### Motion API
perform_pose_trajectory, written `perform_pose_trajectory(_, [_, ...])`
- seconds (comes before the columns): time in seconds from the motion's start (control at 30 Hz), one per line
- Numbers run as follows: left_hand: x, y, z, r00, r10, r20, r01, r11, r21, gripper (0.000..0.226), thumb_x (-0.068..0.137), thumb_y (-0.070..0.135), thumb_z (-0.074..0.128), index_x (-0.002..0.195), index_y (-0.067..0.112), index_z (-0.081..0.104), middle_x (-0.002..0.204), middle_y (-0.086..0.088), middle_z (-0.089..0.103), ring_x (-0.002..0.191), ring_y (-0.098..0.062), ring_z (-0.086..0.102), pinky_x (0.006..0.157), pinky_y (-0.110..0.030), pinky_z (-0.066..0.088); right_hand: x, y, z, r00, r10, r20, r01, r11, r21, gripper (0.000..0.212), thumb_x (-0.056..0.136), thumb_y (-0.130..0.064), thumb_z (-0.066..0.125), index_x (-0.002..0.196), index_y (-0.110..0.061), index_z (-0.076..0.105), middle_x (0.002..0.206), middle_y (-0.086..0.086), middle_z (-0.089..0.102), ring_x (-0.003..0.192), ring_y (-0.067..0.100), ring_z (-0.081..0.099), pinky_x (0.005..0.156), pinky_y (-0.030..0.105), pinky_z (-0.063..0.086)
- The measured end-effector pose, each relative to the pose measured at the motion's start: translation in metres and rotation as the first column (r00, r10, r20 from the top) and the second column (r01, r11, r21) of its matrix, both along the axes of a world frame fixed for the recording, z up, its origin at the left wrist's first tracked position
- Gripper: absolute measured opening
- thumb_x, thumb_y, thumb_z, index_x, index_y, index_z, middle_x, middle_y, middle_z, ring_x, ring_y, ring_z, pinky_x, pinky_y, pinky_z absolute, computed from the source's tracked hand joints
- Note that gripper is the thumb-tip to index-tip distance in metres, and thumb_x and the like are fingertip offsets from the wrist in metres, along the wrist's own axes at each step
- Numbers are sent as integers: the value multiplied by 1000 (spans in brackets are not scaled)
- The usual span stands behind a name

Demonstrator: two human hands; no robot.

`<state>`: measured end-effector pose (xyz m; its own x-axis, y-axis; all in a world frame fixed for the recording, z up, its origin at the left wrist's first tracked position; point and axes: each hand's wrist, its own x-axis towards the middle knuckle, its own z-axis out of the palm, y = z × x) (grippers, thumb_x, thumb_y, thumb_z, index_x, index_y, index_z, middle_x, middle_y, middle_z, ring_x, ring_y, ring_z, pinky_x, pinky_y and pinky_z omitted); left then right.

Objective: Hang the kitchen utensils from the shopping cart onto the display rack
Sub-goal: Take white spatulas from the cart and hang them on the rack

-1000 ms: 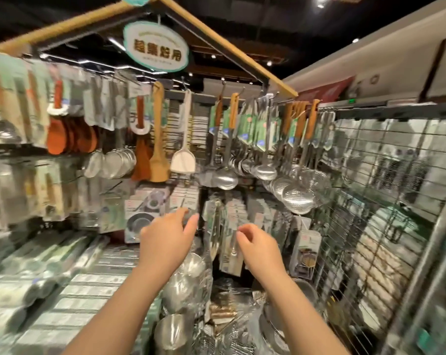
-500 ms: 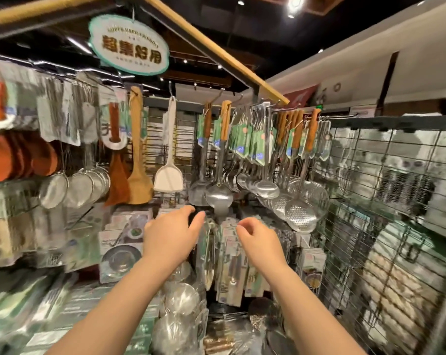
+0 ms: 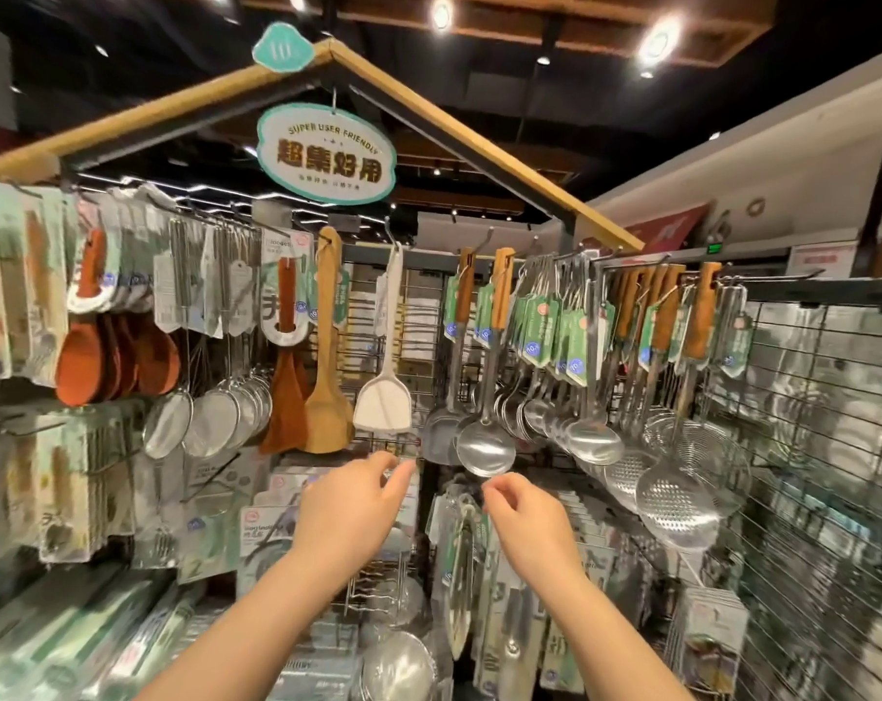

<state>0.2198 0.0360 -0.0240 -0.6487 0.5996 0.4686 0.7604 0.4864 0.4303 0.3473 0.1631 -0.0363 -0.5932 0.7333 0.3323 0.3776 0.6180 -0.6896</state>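
Observation:
The display rack [image 3: 600,268] carries rows of hanging utensils. Among them are wooden spatulas [image 3: 327,356], a white turner [image 3: 384,392], steel ladles [image 3: 485,447], skimmers [image 3: 676,498] and strainers [image 3: 211,422]. My left hand [image 3: 352,503] is raised just under the white turner with its fingers spread and relaxed, and it holds nothing. My right hand [image 3: 525,523] hovers below the front ladle. Its fingers curl loosely beside the top of a clear-packed utensil [image 3: 459,554] hanging there, and nothing shows in its grip. The shopping cart is out of view.
A wire grid panel [image 3: 823,447] closes the right side. Boxed and carded goods [image 3: 277,538] fill the lower hooks, and steel bowls [image 3: 403,665] sit below them. An oval sign [image 3: 326,154] hangs from the wooden roof frame [image 3: 459,134] overhead.
The view has tilted upward, bringing the sign and roof frame fully into sight. Both hands stay raised at the same spot under the ladles, and the left fingers have spread a little.

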Motion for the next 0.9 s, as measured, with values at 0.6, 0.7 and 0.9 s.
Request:
perform_pose_trajectory(0.6, [36,-62,-8,984,54,170,-104,946,306,30,95,32,44,74,19,61,71,4,64,70,-10,58,62,-27,41,-16,-73,-18,953,155,-259,-218,946,-238,17,94,-19,49,91,-31,61,84,-5,68,89,20,66,74,31,51])
perform_pose_trajectory(0.7, [34,-73,-13,970,85,226,-154,940,306,31,95,32,44,73,17,61,69,1,65,68,-14,59,64,-32,45,-11,-77,-20,951,155,-268,-226,939,-260,16,95,-20,49,93,-31,60,84,-4,69,92,25,65,79,37,53])
perform_pose_trajectory(0.9, [37,-84,-23,954,112,277,-197,933,302,31,95,31,43,77,18,65,71,1,68,70,-14,63,63,-30,46,-2,-78,-24,952,132,-275,-215,930,-297,15,95,-20,50,95,-29,62,82,-13,67,63,8,52,47,10,37])
